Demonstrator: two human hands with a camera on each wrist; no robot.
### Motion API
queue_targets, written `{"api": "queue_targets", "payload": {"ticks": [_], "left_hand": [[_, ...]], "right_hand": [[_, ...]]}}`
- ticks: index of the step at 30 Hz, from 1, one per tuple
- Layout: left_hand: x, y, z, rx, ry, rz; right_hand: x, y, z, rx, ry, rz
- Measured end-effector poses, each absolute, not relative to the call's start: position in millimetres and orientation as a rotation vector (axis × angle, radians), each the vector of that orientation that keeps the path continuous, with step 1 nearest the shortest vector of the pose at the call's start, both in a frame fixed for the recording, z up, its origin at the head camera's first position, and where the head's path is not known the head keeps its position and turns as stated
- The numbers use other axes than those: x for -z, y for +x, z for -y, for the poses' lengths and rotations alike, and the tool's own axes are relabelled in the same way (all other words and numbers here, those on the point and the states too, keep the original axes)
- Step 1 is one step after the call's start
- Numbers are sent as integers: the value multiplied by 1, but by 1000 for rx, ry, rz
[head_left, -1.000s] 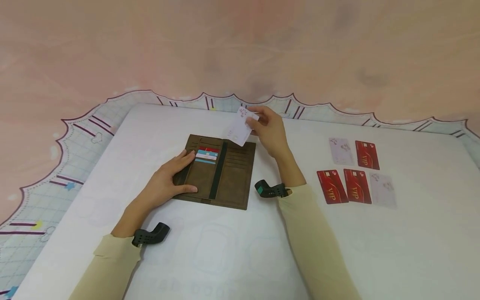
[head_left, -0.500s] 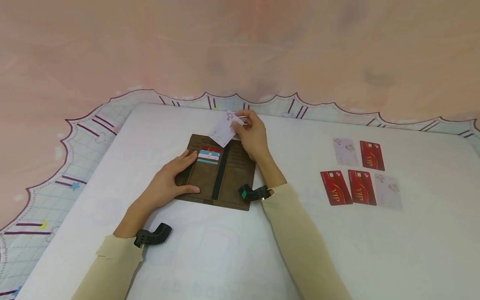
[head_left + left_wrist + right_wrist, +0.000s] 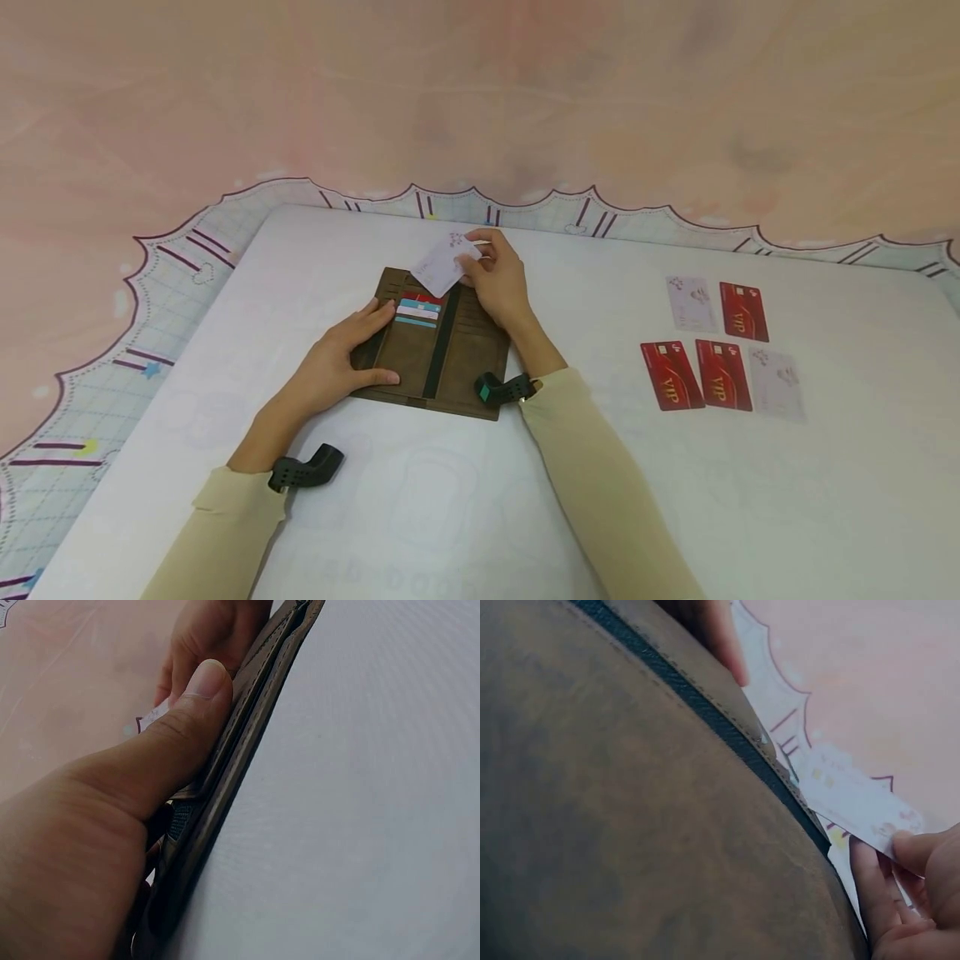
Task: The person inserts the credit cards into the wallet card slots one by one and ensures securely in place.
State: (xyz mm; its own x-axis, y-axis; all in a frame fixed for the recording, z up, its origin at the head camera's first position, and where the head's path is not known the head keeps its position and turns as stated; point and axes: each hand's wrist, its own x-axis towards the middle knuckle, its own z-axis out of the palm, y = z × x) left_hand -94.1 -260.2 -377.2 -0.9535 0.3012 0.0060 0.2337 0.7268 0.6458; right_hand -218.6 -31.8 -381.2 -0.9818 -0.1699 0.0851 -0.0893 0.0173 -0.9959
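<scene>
From the head, the right hand (image 3: 501,279) pinches a pale card (image 3: 442,267) over the top edge of an open brown wallet (image 3: 467,358), the left hand (image 3: 330,354) spread on its left side. The left wrist view shows that hand's thumb lying on the wallet; the right wrist view, the card's end gripped.

At three o'clock in your head view, three red cards (image 3: 745,312) (image 3: 672,376) (image 3: 723,375) each read "VIP" in gold letters; their smaller marks are illegible.

Wallet (image 3: 405,354), left edge partly hidden by the left hand (image 3: 318,367); white card (image 3: 442,267), print illegibly small; sleeves (image 3: 217,533), cropped below.
</scene>
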Motion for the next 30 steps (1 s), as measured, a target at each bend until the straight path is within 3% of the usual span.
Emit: {"api": "queue_targets", "payload": {"ticks": [30], "left_hand": [[378, -96, 259, -1031, 386, -2811]], "right_hand": [[379, -221, 34, 1495, -475, -2571]]}}
